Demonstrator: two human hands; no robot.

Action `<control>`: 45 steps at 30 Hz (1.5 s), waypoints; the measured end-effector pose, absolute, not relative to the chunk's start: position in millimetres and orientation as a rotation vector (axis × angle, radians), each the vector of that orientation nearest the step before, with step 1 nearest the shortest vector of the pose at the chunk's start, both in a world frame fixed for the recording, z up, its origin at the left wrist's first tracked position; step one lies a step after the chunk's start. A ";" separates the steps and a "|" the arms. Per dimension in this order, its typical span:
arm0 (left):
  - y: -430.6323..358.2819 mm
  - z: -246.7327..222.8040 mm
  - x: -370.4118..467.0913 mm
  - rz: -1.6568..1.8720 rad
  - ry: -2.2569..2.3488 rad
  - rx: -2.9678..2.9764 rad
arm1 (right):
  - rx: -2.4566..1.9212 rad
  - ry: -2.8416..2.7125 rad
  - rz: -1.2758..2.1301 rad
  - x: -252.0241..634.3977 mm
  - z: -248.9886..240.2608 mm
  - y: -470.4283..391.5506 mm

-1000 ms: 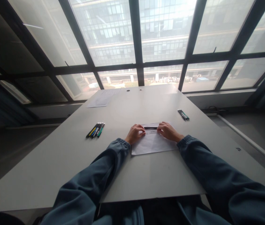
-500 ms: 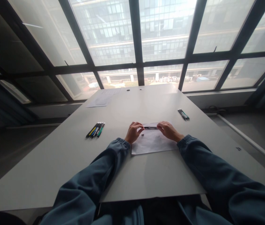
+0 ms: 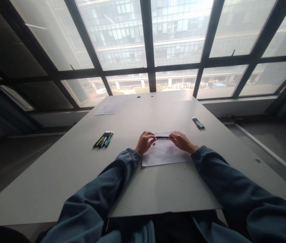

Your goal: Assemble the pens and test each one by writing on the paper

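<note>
A dark pen (image 3: 162,137) is held level between my two hands, over the upper part of a white paper sheet (image 3: 166,153). My left hand (image 3: 146,142) pinches its left end between thumb and fingers. At the right end, the fingertips of my right hand (image 3: 182,141) close on it in the same way. A small dark piece (image 3: 154,144) lies on the paper beside my left fingertips; it is too small to make out.
Several pens (image 3: 103,139) lie in a row on the white table (image 3: 143,195) at the left. A smaller group of pens (image 3: 198,123) rests at the right. Papers (image 3: 107,108) lie at the far left, near the windows.
The pen has shifted very slightly between my fingers and looks more level. Both hands stay almost where they were.
</note>
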State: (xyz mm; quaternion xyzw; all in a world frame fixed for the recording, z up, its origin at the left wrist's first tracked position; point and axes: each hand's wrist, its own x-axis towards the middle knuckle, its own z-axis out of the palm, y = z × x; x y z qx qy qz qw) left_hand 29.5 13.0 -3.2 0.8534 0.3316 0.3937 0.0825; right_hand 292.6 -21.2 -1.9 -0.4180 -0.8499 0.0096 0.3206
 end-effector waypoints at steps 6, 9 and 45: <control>11.4 -2.0 29.7 1.159 0.977 2.554 | -1.081 -2.242 0.037 289.7 -1.8 -22.2; 9.9 -0.5 30.0 1.131 0.967 2.552 | -1.064 -2.242 0.048 287.7 0.0 -24.4; -1.9 8.5 37.1 1.108 0.759 2.499 | -0.926 -2.271 0.189 278.8 5.0 -34.8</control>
